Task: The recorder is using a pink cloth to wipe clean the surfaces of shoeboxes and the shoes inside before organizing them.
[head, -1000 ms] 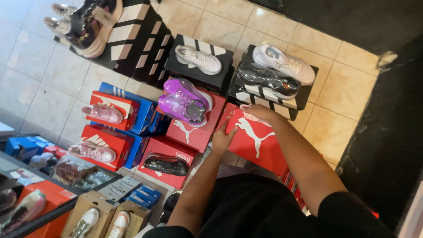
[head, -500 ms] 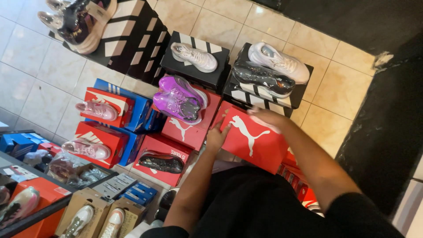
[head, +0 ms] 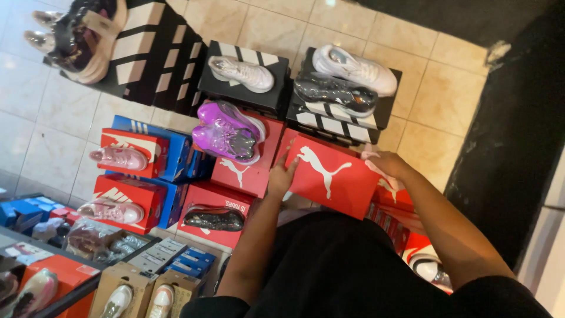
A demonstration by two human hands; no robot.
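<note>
I hold a red shoebox (head: 329, 176) with a white leaping-cat mark between both hands, just in front of my body. My left hand (head: 282, 175) grips its left edge. My right hand (head: 385, 165) rests on its far right corner, with a pale cloth or paper under the fingers. The box hangs over a stack of red boxes (head: 400, 218). Right beyond it stand black-and-white striped boxes (head: 347, 121) with a white shoe (head: 356, 69) and a dark wrapped shoe (head: 334, 94) on top.
Wrapped purple shoes (head: 226, 132) sit on a red box to the left. Pink shoes (head: 120, 158) lie on red and blue boxes farther left. A dark shoe (head: 213, 219) lies on a near red box. Cardboard boxes with pale shoes (head: 138, 297) are bottom left. A tiled floor (head: 435, 100) lies beyond.
Both hands have kept hold of the red box, which has shifted slightly left and tilted. The view has drifted a little.
</note>
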